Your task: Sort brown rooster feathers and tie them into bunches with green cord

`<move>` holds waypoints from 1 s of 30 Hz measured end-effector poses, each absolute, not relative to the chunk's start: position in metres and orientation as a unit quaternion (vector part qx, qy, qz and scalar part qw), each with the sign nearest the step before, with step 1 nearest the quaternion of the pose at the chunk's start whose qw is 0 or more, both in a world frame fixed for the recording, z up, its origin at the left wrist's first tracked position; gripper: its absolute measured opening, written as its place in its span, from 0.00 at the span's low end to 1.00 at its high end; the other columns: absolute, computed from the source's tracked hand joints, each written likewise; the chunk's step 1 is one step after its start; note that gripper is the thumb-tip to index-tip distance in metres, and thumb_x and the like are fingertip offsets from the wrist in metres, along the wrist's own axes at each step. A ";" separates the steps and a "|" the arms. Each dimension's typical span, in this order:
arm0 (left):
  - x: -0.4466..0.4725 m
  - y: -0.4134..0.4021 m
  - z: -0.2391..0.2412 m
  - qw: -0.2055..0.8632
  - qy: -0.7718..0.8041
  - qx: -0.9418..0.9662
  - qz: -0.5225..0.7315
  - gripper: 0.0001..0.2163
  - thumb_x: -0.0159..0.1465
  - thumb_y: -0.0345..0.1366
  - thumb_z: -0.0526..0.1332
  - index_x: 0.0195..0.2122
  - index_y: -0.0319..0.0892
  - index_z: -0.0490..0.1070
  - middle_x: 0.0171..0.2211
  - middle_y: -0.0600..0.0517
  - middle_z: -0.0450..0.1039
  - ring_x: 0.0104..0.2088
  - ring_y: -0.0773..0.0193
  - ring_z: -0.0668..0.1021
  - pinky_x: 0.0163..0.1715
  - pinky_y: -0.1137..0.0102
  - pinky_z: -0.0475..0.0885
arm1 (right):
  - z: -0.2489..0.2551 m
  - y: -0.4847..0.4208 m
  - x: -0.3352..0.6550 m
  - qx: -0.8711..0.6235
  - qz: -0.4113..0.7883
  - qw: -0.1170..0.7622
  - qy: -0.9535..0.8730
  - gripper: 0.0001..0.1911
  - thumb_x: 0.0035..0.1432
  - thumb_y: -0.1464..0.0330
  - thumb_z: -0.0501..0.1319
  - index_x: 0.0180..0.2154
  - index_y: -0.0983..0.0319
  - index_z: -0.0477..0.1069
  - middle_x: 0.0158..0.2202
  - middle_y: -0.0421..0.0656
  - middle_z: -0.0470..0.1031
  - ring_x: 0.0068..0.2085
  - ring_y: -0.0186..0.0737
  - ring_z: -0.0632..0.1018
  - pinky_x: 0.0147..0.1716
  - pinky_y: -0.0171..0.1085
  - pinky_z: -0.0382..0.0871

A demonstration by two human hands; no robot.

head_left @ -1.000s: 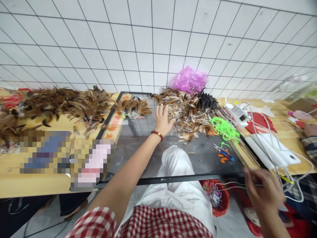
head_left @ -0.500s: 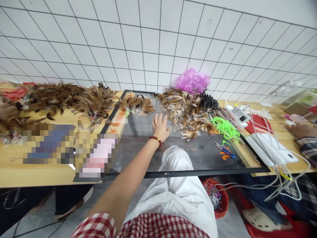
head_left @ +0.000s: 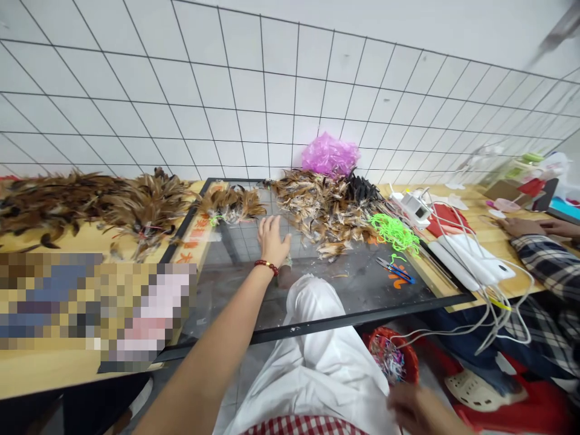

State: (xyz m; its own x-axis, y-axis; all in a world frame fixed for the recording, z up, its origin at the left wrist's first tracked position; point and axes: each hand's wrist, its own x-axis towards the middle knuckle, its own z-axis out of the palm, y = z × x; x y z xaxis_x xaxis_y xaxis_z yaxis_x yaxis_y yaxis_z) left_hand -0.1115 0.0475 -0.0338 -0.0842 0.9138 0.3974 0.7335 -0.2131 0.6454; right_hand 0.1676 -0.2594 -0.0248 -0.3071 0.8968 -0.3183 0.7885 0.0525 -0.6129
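Note:
My left hand (head_left: 273, 241), with a beaded bracelet on its wrist, reaches over the dark glass panel (head_left: 235, 281). Its fingers are stretched out and hold nothing that I can see. A small bundle of brown feathers (head_left: 233, 202) lies just beyond it to the left. To its right spreads a larger pile of brown feathers (head_left: 317, 208). My right hand (head_left: 419, 408) is low at the bottom edge, beside my white trousers and below the table edge. It is smeared by motion, so its fingers do not show clearly.
Bright green cord (head_left: 395, 234) and blue-handled snips (head_left: 396, 270) lie right on the panel. Purple plastic (head_left: 330, 154) rests against the wall. More feathers (head_left: 136, 202) line the left. White cables (head_left: 510, 302) hang over the edge. A red basket (head_left: 411, 362) stands below; a co-worker's hands (head_left: 525, 228) are far right.
My right hand has come into view at the bottom. The camera view has shifted, bringing more of the right side in. My left hand stays over the panel with its fingers out.

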 end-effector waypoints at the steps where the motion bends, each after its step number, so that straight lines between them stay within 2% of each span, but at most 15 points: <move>1: -0.113 0.049 -0.034 0.112 0.614 0.662 0.415 0.28 0.57 0.34 0.60 0.60 0.40 0.63 0.63 0.39 0.60 0.66 0.46 0.57 0.64 0.48 0.52 | -0.012 -0.235 0.165 -0.552 0.356 0.084 -0.749 0.11 0.64 0.63 0.56 0.31 0.55 0.75 0.28 0.42 0.76 0.31 0.39 0.77 0.31 0.39 0.70; 4: -0.116 0.053 -0.037 0.111 0.593 0.663 0.443 0.28 0.57 0.33 0.60 0.60 0.41 0.63 0.62 0.39 0.61 0.65 0.50 0.60 0.65 0.51 0.53 | 0.030 -0.144 0.142 -0.495 0.200 0.142 -0.833 0.14 0.66 0.63 0.52 0.35 0.58 0.75 0.33 0.44 0.76 0.35 0.39 0.77 0.37 0.37 0.68; 7: -0.120 0.055 -0.040 0.114 0.582 0.661 0.460 0.26 0.57 0.32 0.60 0.59 0.40 0.63 0.60 0.39 0.62 0.63 0.51 0.63 0.65 0.53 0.55 | 0.052 -0.044 0.099 -0.525 0.043 0.099 -0.844 0.13 0.65 0.64 0.53 0.38 0.59 0.76 0.39 0.46 0.77 0.42 0.42 0.77 0.41 0.37 0.68; 9: -0.124 0.057 -0.043 0.123 0.591 0.645 0.468 0.26 0.56 0.32 0.60 0.57 0.38 0.64 0.59 0.38 0.64 0.62 0.51 0.65 0.64 0.54 0.57 | 0.051 0.012 0.068 -0.586 0.003 0.074 -0.807 0.13 0.63 0.63 0.54 0.43 0.60 0.75 0.44 0.49 0.77 0.46 0.45 0.77 0.43 0.38 0.68; 12: -0.129 0.059 -0.046 0.145 0.619 0.613 0.469 0.26 0.55 0.32 0.62 0.56 0.39 0.65 0.57 0.39 0.66 0.61 0.49 0.67 0.63 0.53 0.59 | 0.039 0.067 0.033 -0.654 0.031 0.072 -0.753 0.20 0.58 0.61 0.58 0.49 0.64 0.72 0.53 0.57 0.72 0.49 0.51 0.76 0.43 0.41 0.69; 15: -0.131 0.060 -0.048 0.161 0.637 0.603 0.452 0.26 0.55 0.32 0.62 0.56 0.36 0.64 0.57 0.37 0.65 0.61 0.48 0.67 0.63 0.54 0.59 | 0.028 0.086 0.030 -0.657 0.083 0.058 -0.747 0.15 0.52 0.66 0.62 0.41 0.65 0.76 0.46 0.57 0.76 0.45 0.50 0.78 0.40 0.39 0.68; 17: -0.130 0.059 -0.048 0.161 0.643 0.602 0.445 0.25 0.56 0.33 0.61 0.56 0.35 0.64 0.58 0.35 0.65 0.61 0.48 0.67 0.62 0.54 0.60 | 0.025 0.086 0.049 -0.656 0.087 0.073 -0.746 0.10 0.53 0.68 0.60 0.36 0.63 0.77 0.41 0.52 0.78 0.41 0.45 0.78 0.37 0.36 0.66; 19: -0.129 0.058 -0.047 0.161 0.647 0.602 0.440 0.25 0.56 0.33 0.61 0.57 0.36 0.64 0.58 0.36 0.65 0.61 0.47 0.67 0.62 0.53 0.60 | 0.023 0.080 0.079 -0.656 0.094 0.105 -0.741 0.10 0.55 0.66 0.57 0.34 0.61 0.76 0.34 0.46 0.78 0.36 0.40 0.76 0.33 0.34 0.63; 20: -0.128 0.057 -0.046 0.162 0.647 0.604 0.436 0.26 0.56 0.33 0.61 0.57 0.36 0.64 0.58 0.36 0.65 0.61 0.47 0.67 0.62 0.53 0.60 | 0.021 0.077 0.095 -0.656 0.102 0.130 -0.737 0.11 0.56 0.64 0.56 0.32 0.61 0.76 0.30 0.44 0.77 0.32 0.38 0.74 0.31 0.34 0.62; 22: -0.128 0.056 -0.046 0.162 0.646 0.610 0.428 0.26 0.56 0.33 0.61 0.58 0.36 0.64 0.58 0.36 0.64 0.61 0.46 0.66 0.62 0.52 0.59 | 0.013 0.070 0.123 -0.629 0.183 0.271 -0.705 0.12 0.53 0.60 0.59 0.25 0.62 0.72 0.21 0.39 0.70 0.25 0.35 0.68 0.27 0.33 0.58; 25: -0.129 0.057 -0.047 0.157 0.642 0.613 0.433 0.27 0.56 0.34 0.62 0.58 0.36 0.64 0.58 0.36 0.65 0.61 0.47 0.67 0.62 0.53 0.60 | -0.006 0.063 0.145 -0.574 0.248 0.468 -0.625 0.17 0.51 0.55 0.60 0.23 0.62 0.68 0.19 0.36 0.63 0.23 0.32 0.62 0.25 0.33 0.55; 27: -0.131 0.059 -0.049 0.162 0.640 0.606 0.444 0.26 0.56 0.34 0.62 0.57 0.36 0.65 0.57 0.37 0.66 0.60 0.48 0.69 0.61 0.53 0.62 | -0.014 0.061 0.148 -0.567 0.230 0.533 -0.584 0.17 0.49 0.54 0.61 0.24 0.62 0.69 0.20 0.36 0.62 0.24 0.32 0.62 0.26 0.33 0.55; 30: -0.136 0.061 -0.049 0.175 0.635 0.592 0.465 0.25 0.56 0.34 0.62 0.56 0.39 0.67 0.56 0.39 0.68 0.57 0.50 0.72 0.59 0.54 0.65 | -0.014 0.059 0.142 -0.565 0.231 0.550 -0.570 0.15 0.47 0.56 0.63 0.26 0.62 0.70 0.21 0.36 0.63 0.24 0.32 0.62 0.26 0.33 0.56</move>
State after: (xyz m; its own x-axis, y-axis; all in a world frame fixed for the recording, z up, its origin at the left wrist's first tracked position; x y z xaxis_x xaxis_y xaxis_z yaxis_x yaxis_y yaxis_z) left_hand -0.1356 0.0613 -0.0492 -0.2391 0.9136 0.3289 0.5883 -0.1332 0.7976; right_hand 0.1418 0.0595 -0.0139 0.2425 0.8984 0.3661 0.3905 0.2551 -0.8846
